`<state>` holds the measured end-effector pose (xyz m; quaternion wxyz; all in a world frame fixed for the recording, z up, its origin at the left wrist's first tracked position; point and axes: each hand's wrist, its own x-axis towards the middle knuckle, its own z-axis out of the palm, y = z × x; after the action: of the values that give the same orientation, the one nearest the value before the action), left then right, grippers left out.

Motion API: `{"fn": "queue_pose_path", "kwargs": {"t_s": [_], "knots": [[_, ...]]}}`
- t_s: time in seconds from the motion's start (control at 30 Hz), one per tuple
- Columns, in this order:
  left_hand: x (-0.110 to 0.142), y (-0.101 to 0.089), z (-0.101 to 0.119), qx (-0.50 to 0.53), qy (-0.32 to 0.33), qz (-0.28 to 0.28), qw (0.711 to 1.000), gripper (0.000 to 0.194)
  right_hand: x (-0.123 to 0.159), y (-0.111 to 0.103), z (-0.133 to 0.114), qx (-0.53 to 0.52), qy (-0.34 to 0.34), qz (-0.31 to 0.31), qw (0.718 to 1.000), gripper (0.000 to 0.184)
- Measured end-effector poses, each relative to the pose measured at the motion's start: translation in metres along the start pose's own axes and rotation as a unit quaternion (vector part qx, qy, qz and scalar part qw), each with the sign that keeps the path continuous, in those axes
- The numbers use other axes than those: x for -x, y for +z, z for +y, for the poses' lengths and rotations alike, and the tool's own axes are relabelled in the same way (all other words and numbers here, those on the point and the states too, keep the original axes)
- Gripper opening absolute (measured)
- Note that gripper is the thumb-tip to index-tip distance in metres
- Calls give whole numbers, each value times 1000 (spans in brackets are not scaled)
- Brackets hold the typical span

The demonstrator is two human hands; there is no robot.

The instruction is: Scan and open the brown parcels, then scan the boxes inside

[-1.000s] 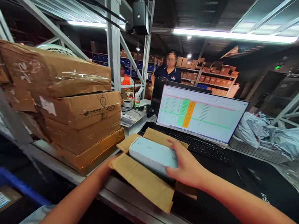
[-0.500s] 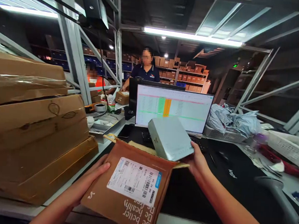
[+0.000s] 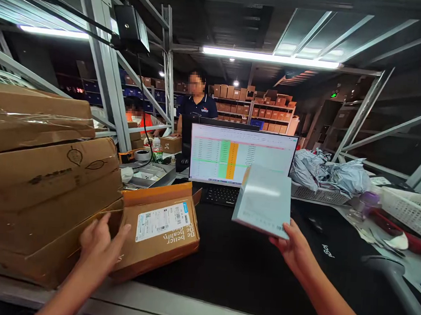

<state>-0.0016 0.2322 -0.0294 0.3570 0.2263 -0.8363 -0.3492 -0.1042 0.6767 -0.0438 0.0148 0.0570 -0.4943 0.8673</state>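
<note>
A pale grey-white box (image 3: 262,202) is lifted above the black desk mat, with my right hand (image 3: 294,244) gripping its lower right corner. My left hand (image 3: 102,246) is open, thumb and fingers apart, at the left edge of the brown shipping carton (image 3: 181,247). Whether the thumb touches the carton I cannot tell. The carton lies on the mat with a flap raised at its far side. On its top are a white shipping label (image 3: 163,222) and white printed words.
Large stacked cartons (image 3: 54,182) stand at the left. Behind the mat (image 3: 221,275) are a monitor (image 3: 210,153) and keyboard (image 3: 222,195). A handheld scanner (image 3: 388,275) and a basket of plastic bags (image 3: 321,194) are on the right. A person (image 3: 199,105) stands beyond the monitor.
The carton has gone down onto the mat at the left, and my left hand has let go of it. The pale box, in my right hand, has moved right, away from the carton.
</note>
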Motion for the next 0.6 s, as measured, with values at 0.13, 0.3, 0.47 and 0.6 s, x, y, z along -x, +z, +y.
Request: {"fn": "queue_pose_path", "kwargs": {"t_s": [0.13,0.3,0.47,0.6], "knots": [[73,28,44,121,156,-82,977,78,38,6,25,35,32,-100,994,74],[125,98,84,285,9,-391,875,93,63,8,33,195,-9,-228,954,71],[128,117,84,223,-33,-263,938,93,42,-119,-37,593,-139,43,792,61],[134,123,72,143,10,-218,965,92,27,-256,-89,643,25,390,659,40]]}}
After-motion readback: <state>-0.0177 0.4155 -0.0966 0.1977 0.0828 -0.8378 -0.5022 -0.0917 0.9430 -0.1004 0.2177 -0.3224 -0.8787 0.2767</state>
